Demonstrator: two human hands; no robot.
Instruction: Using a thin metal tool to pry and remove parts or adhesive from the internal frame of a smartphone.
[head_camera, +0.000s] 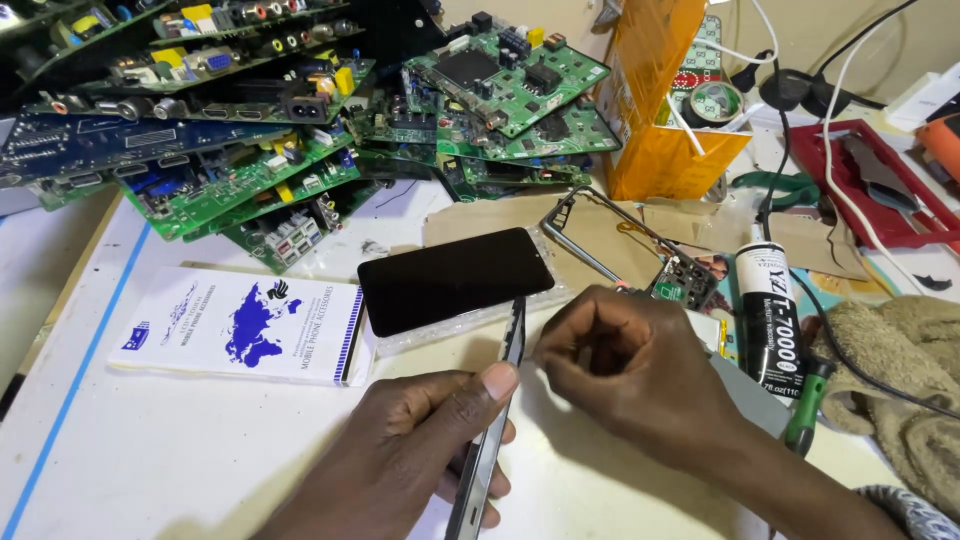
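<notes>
While the left hand (415, 440) grips a thin phone frame (492, 430) edge-up over the table (150, 460), the right hand (625, 365) pinches its upper end; an orange box (655, 110) holds a tape roll (716, 101).

Cluttered white worktable (130, 450) under bright light, plain beige wall (850, 25) behind.
</notes>
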